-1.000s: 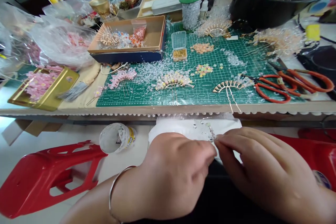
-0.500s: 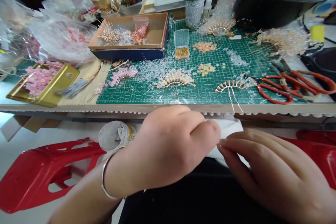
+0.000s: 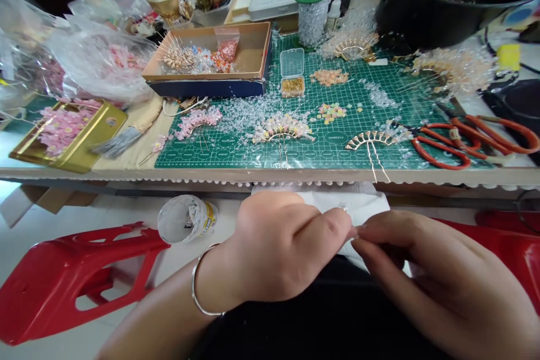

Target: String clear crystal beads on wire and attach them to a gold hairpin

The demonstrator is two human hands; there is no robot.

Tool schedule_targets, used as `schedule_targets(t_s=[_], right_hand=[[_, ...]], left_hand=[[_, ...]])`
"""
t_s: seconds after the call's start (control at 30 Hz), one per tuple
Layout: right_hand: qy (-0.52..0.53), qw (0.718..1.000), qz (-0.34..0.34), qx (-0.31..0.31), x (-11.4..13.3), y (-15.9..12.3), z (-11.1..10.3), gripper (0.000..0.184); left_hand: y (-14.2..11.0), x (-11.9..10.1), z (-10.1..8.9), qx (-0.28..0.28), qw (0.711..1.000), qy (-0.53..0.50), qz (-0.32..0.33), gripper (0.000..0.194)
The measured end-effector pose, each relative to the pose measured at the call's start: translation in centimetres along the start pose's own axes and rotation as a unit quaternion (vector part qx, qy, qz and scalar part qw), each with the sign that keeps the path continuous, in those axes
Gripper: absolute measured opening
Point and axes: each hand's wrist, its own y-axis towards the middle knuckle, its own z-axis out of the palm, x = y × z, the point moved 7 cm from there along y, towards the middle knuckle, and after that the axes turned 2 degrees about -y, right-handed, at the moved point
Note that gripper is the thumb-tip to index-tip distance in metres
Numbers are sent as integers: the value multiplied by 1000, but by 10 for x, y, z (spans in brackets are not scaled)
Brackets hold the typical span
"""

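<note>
My left hand [image 3: 278,247], wearing a thin silver bangle [image 3: 194,284], is curled closed in front of the table edge. A tiny clear bead [image 3: 343,208] shows at the top of its thumb. My right hand [image 3: 426,270] pinches thumb and forefinger together right beside the left thumb tip; what lies in the pinch is too small to make out. A white cloth [image 3: 371,202] lies under the hands. Just beyond, on the green cutting mat [image 3: 228,154], are a beaded hair comb [image 3: 282,128] and a partly beaded gold one [image 3: 369,139].
Red-handled pliers [image 3: 441,152] lie at the mat's right. Loose clear beads [image 3: 248,115], a small box of gold beads [image 3: 292,87] and a cardboard box [image 3: 211,81] are farther back. A gold tin [image 3: 90,140] holds pink flowers. Red stools [image 3: 37,281] stand on both sides.
My left hand has turned and lowered slightly, and its bangle has shifted right. The clear bead now shows above its thumb. My right fingertips remain pinched beside it.
</note>
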Motion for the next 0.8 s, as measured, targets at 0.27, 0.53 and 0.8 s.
schedule_targets(t_s=[0.27, 0.53, 0.8], right_hand=[[180, 970, 151, 62, -18, 0, 13, 13], [34, 998, 47, 13, 3, 5, 3, 11], [-125, 979, -159, -31, 11, 1, -6, 9]], left_hand=[[-6, -12, -11, -70, 989, 85, 99, 10], [-4, -17, -13, -105, 986, 89, 91, 7], [1, 13, 4, 6, 970, -165, -180, 18]])
